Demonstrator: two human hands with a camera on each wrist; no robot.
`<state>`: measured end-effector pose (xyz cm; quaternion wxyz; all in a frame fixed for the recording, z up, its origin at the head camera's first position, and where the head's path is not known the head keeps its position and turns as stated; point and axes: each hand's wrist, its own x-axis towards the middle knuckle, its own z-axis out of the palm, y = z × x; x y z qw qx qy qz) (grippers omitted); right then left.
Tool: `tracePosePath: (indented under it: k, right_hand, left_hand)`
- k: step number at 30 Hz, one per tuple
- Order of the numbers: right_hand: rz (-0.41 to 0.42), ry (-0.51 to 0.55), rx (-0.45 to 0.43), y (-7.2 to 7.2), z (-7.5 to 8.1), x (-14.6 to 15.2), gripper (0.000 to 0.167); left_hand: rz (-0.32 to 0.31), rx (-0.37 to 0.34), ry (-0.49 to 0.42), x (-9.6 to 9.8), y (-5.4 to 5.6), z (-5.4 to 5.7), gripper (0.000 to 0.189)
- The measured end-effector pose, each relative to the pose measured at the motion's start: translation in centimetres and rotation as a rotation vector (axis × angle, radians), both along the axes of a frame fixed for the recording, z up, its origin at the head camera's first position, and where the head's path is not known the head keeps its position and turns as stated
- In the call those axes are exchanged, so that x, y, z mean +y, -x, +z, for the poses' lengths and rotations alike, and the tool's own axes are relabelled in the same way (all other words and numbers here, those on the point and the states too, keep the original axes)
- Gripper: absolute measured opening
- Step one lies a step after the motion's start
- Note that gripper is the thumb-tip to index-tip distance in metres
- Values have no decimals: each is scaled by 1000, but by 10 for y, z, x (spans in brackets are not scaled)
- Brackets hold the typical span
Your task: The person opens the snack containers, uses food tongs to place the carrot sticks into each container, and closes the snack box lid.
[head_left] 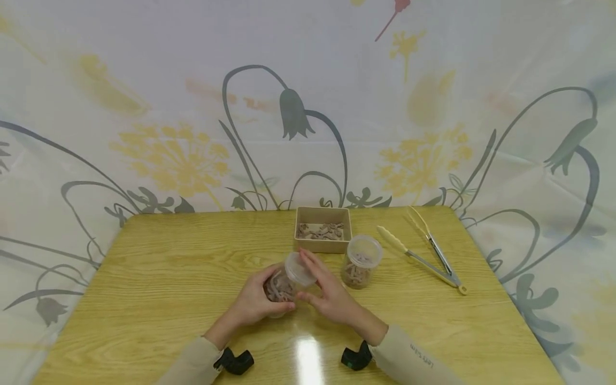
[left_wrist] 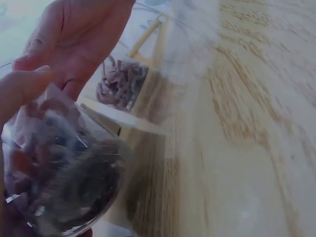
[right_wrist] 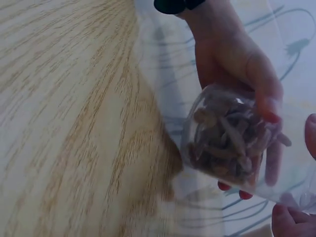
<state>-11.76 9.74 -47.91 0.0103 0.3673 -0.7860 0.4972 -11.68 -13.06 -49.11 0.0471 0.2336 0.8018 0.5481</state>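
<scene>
My left hand (head_left: 252, 300) grips a clear plastic jar (head_left: 280, 287) just in front of the tan box, its fingers and thumb round the wall. Brownish-grey strips, of a kind I cannot make out, fill the lower part; the right wrist view also shows this jar (right_wrist: 232, 138), tilted. On its translucent lid (head_left: 299, 270) my right hand (head_left: 334, 299) holds on, fingers over the far side and thumb at the near side. A second clear jar (head_left: 357, 272) with similar strips stands upright to the right of that hand.
Behind the hands is a rectangular tan box (head_left: 321, 246) with more strips on its bottom. Opened tongs (head_left: 433, 262) with cream tips lie at the right of the wooden table (head_left: 168, 278). A flower-patterned sheet (head_left: 192, 107) hangs behind the table's far edge.
</scene>
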Motion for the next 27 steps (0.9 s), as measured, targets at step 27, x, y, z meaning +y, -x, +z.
tracePosePath:
  k: [27]
  right_hand:
    - [-172,-136,259,19,13,-2,79]
  left_hand:
    - [178,60,76,4,10,-4,69]
